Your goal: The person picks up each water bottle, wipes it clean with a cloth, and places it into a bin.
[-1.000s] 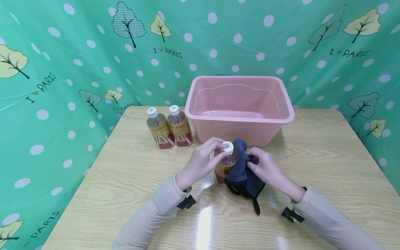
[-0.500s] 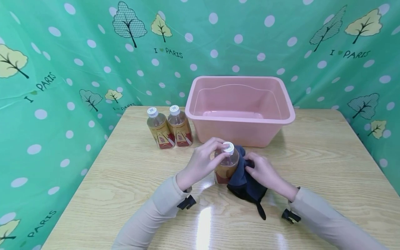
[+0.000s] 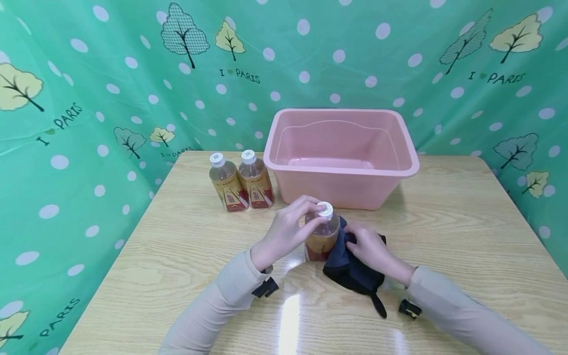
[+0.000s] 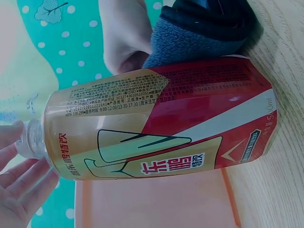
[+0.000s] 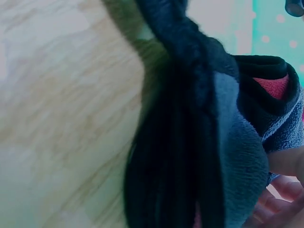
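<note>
A plastic drink bottle [image 3: 321,242] with a white cap and a gold and red label stands upright on the table. My left hand [image 3: 290,228] pinches its cap between thumb and fingers; the left wrist view shows the whole label of this bottle [image 4: 161,123]. Against the bottle's right side is a dark blue-grey towel [image 3: 355,268] with black edging and a hanging loop. My right hand [image 3: 370,247] grips the bunched cloth low beside the bottle. Up close in the right wrist view, the towel [image 5: 242,156] lies folded, with a bit of pink showing inside.
Behind the hands stands a pink plastic bin [image 3: 341,185]. Two similar capped bottles stand side by side to its left, a left bottle [image 3: 228,190] and a right bottle [image 3: 256,185]. A green patterned curtain [image 3: 284,59] hangs behind the wooden table [image 3: 199,246].
My right hand has moved down along the bottle's right side, taking the towel with it, and its loop has shifted right. My left hand stays on the cap; the bottle has hardly moved.
</note>
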Demonstrator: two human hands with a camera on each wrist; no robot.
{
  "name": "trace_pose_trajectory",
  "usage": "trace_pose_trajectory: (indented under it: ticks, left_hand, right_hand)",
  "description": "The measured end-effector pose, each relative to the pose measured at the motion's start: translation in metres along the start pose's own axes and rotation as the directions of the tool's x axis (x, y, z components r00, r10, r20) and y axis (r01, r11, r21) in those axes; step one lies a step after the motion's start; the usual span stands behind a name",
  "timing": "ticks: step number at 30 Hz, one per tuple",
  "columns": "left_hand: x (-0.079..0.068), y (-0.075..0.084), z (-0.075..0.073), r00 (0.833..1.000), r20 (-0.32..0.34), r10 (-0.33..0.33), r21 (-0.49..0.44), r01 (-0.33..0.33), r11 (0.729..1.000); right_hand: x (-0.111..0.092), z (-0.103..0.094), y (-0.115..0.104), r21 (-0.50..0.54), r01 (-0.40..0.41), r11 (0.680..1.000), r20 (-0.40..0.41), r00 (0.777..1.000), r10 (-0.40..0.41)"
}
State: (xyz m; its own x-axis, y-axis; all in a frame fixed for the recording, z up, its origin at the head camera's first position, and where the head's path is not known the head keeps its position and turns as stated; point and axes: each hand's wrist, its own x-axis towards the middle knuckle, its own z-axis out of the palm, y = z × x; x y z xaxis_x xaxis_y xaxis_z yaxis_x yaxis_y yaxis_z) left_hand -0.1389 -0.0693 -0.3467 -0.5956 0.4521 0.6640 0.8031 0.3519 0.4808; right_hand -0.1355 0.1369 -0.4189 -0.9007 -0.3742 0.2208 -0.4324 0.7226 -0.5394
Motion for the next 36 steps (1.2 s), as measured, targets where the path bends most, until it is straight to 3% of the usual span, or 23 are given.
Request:
trace_pose_trajectory:
  ticks: [11, 21, 36]
  left_hand:
    - [0.001, 0.001, 0.001, 1.0, -0.003, 0.006, 0.004, -0.006, 1.0]
    - [0.001, -0.001, 0.001, 1.0, -0.02, 0.01, -0.005, -0.01, 1.0]
    - [0.0, -0.003, 0.002, 0.999, -0.033, 0.027, 0.003, -0.027, 1.0]
  right_hand:
    - [-0.002, -0.005, -0.003, 0.019, -0.027, 0.999, 0.019, 0.999, 0.027]
    - [0.001, -0.024, -0.017, 0.081, 0.055, 0.995, -0.09, 0.995, -0.047]
    - [-0.001, -0.045, -0.034, 0.071, 0.136, 0.988, -0.229, 0.967, -0.116]
